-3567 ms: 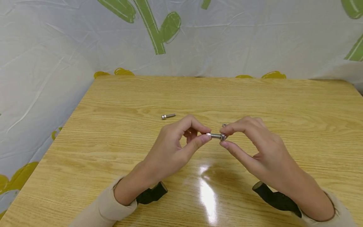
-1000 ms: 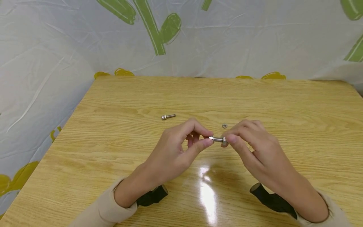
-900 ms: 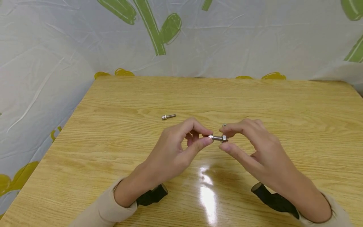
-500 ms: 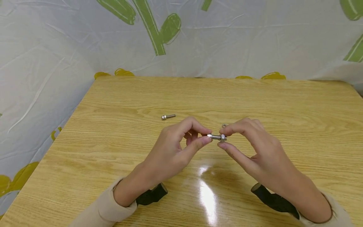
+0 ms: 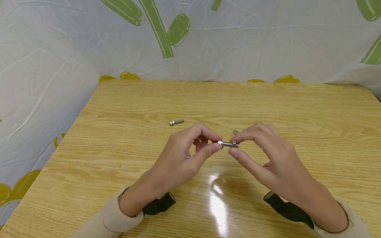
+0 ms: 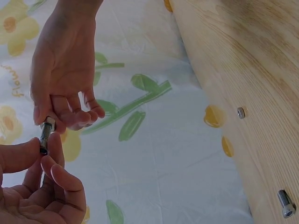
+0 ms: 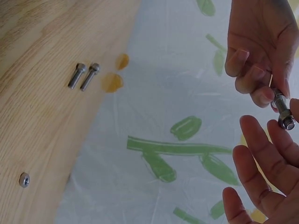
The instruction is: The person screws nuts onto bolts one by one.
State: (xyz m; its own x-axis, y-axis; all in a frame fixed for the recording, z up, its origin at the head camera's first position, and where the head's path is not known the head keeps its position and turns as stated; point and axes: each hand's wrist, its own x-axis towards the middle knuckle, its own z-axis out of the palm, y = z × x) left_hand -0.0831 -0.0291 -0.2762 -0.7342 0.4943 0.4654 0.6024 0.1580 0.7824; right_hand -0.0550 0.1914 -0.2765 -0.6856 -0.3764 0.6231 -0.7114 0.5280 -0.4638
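Observation:
My left hand [image 5: 184, 155] pinches the head end of a silvery bolt [image 5: 227, 144] between thumb and index finger, holding it roughly level above the table. A hex nut [image 5: 234, 144] sits on the bolt's threads close to the free end, and a short tip of thread sticks out beyond it. My right hand [image 5: 274, 155] has its index fingertip on the nut's upper side and its thumb at the lower side. In the left wrist view, the nut [image 6: 48, 122] lies between the right thumb and index finger. The left fingers cover most of the bolt's head.
A loose nut [image 5: 235, 131] lies on the wooden table [image 5: 134, 99] just beyond the right fingertips. Farther left lies another bolt [image 5: 177, 122]. Two bolts side by side, one a socket-head bolt [image 7: 90, 77], appear in the right wrist view. A flower-printed sheet [image 5: 238, 43] hangs behind the table.
The right thumb and index finger have rolled over the nut, parted and come back onto it; the nut's facets have turned. My left hand has stayed nearly still on the bolt.

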